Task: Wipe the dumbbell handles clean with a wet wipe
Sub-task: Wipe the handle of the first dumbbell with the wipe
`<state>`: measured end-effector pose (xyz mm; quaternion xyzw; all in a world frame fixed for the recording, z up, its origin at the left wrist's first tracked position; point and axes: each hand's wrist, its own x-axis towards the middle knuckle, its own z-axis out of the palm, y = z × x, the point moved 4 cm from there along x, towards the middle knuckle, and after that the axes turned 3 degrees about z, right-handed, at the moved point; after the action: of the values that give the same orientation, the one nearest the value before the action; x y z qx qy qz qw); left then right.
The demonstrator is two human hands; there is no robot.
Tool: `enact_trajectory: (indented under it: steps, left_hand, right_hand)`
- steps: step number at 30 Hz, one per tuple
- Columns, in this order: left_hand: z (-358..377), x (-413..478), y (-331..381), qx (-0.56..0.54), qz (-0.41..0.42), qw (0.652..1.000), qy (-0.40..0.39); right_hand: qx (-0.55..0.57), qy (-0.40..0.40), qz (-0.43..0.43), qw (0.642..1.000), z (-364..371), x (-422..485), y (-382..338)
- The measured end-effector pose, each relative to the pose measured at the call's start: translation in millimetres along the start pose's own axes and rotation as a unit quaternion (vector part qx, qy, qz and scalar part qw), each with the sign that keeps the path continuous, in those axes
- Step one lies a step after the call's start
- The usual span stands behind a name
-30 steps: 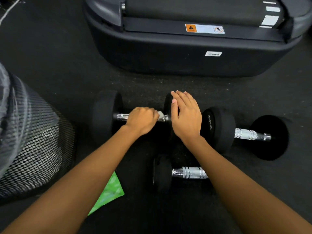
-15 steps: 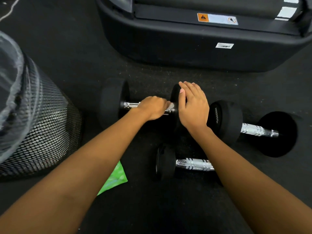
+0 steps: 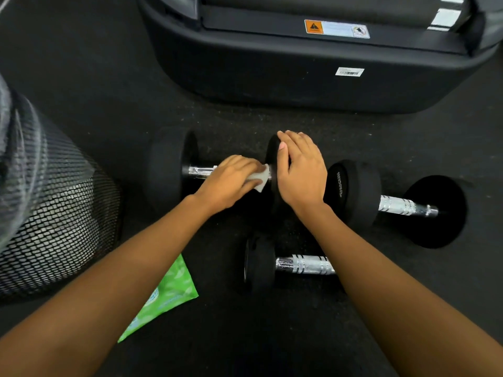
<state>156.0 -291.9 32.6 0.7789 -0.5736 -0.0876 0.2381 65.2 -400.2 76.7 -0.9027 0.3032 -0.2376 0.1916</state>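
Left grip [image 3: 231,183] curls round a wet wipe [image 3: 260,180] on the far dumbbell [image 3: 168,170], right grip [image 3: 302,175] lies flat-fingered on its weight; the mesh bin [image 3: 60,219] hides its contents.

Black dumbbell weights [image 3: 168,170] are paired with silver handles [image 3: 304,265] ringed in dark bands. Also shown: a white wipe [image 3: 260,179], a bright green packet [image 3: 168,295] printed with pale marks, a black mesh bin [image 3: 60,227], a speckled black floor [image 3: 245,336], and an orange-and-white label [image 3: 337,28].
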Motion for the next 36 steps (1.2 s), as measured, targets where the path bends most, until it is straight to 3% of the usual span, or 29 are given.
enact_trajectory:
  steps: [11, 23, 31, 36]
  left_hand:
    - [2, -6, 16, 0.033, 0.016, 0.997, 0.071]
    - [5, -5, 18, 0.077, 0.057, 0.993, 0.073]
    - [7, -5, 22, 0.078, 0.035, 0.993, 0.084]
    - [5, -10, 23, 0.147, 0.032, 0.979, 0.135]
  right_hand:
    - [-0.019, -0.006, -0.006, 1.000, 1, 1, 0]
    - [-0.022, 0.005, -0.004, 1.000, 1, 1, 0]
    - [-0.023, 0.002, -0.008, 1.000, 1, 1, -1]
    - [-0.028, 0.006, -0.008, 1.000, 1, 0, 0]
